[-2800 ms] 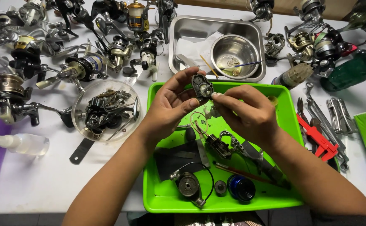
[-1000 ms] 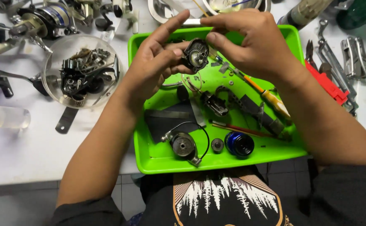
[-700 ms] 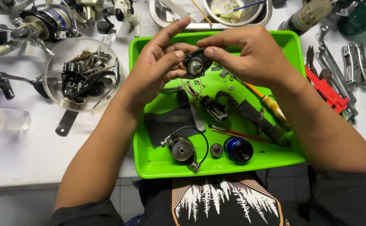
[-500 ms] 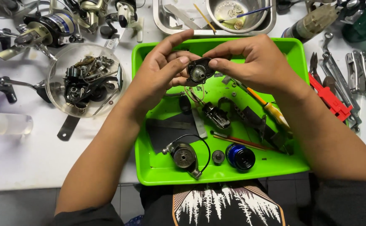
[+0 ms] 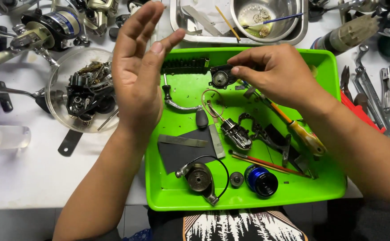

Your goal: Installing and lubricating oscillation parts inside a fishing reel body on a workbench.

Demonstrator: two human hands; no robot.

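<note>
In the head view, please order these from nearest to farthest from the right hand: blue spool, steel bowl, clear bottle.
From the right hand:
1. Steel bowl, just above it, in the metal tray.
2. Blue spool, below, at the green tray's near edge.
3. Clear bottle, far left on the table.

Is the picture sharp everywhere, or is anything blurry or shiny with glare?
Head view: the left hand is slightly motion-blurred; the right hand and green tray are sharp under even light; the steel bowl shows bright reflections; the tray's straight edges bow slightly, a sign of wide-lens distortion.
</note>
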